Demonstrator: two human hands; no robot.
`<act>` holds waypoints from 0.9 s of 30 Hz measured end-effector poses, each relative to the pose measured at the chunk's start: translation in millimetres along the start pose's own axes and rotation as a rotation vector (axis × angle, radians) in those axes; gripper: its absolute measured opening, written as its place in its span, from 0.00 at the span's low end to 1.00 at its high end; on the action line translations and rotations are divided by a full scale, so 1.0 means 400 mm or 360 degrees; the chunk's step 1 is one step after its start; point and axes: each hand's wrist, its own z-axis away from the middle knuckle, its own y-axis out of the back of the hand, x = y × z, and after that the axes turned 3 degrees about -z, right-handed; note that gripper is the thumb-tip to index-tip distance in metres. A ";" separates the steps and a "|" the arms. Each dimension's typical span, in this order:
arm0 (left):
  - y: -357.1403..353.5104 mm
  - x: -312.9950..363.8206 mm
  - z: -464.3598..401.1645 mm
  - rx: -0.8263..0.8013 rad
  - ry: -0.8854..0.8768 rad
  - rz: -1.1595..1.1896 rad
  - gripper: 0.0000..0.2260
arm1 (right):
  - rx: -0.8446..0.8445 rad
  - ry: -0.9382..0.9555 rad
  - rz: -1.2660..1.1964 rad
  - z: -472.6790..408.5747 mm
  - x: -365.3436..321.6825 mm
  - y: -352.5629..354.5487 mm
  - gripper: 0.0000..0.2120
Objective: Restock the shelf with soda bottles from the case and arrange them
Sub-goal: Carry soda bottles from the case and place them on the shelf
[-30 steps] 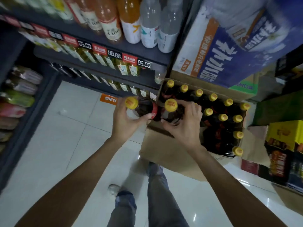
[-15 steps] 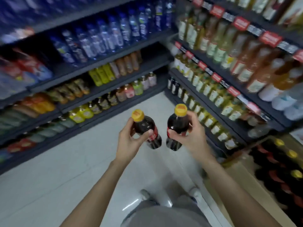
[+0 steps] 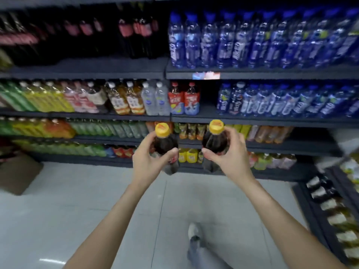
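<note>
My left hand (image 3: 149,162) grips a dark soda bottle with a yellow cap (image 3: 164,141) by its shoulder. My right hand (image 3: 229,154) grips a second dark soda bottle with a yellow cap (image 3: 215,138) the same way. Both bottles are upright, held side by side at chest height in front of the drinks shelf (image 3: 194,117). On the top left of that shelf stand dark soda bottles with red labels (image 3: 136,32). The case is out of view.
Blue water bottles (image 3: 252,39) fill the upper right shelves; tea and juice bottles fill the lower rows. A brown carton (image 3: 17,175) stands on the floor at left. Another shelf unit (image 3: 334,210) juts in at right. My foot (image 3: 194,235) is on the pale tiled floor.
I have lifted the two bottles out of the case and turned away from it to face the opposite shelf. Both hands keep their hold; the case has left the view.
</note>
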 end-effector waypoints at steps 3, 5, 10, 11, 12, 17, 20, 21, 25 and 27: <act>0.073 -0.067 -0.151 0.0192 -0.0022 0.0015 0.24 | -0.0091 0.0130 -0.0085 -0.166 -0.032 -0.117 0.28; 0.121 -0.101 -0.262 0.0323 -0.0045 0.0055 0.23 | -0.0144 0.0197 -0.0146 -0.280 -0.056 -0.198 0.27; 0.246 -0.185 -0.549 0.0615 -0.0121 0.0084 0.22 | -0.0057 0.0339 -0.0262 -0.535 -0.147 -0.382 0.30; 0.265 -0.204 -0.606 0.0648 -0.0146 0.0081 0.23 | -0.0041 0.0363 -0.0290 -0.582 -0.166 -0.417 0.30; 0.284 -0.221 -0.661 0.0675 -0.0179 0.0078 0.24 | -0.0027 0.0395 -0.0315 -0.628 -0.184 -0.453 0.30; 0.345 -0.310 -0.924 0.0679 -0.0222 0.0070 0.22 | 0.0113 0.0538 -0.0358 -0.834 -0.252 -0.639 0.30; 0.378 -0.401 -1.080 0.0629 -0.0204 0.0144 0.25 | 0.0176 0.0533 -0.0339 -0.936 -0.285 -0.769 0.30; 0.388 -0.430 -1.127 0.0606 -0.0204 0.0147 0.25 | 0.0200 0.0523 -0.0336 -0.967 -0.295 -0.811 0.29; 0.432 -0.523 -1.293 0.0450 -0.0207 0.0131 0.27 | 0.0332 0.0371 -0.0318 -1.081 -0.335 -0.966 0.28; 0.444 -0.564 -1.359 0.0373 -0.0210 0.0097 0.27 | 0.0398 0.0293 -0.0311 -1.123 -0.342 -1.028 0.28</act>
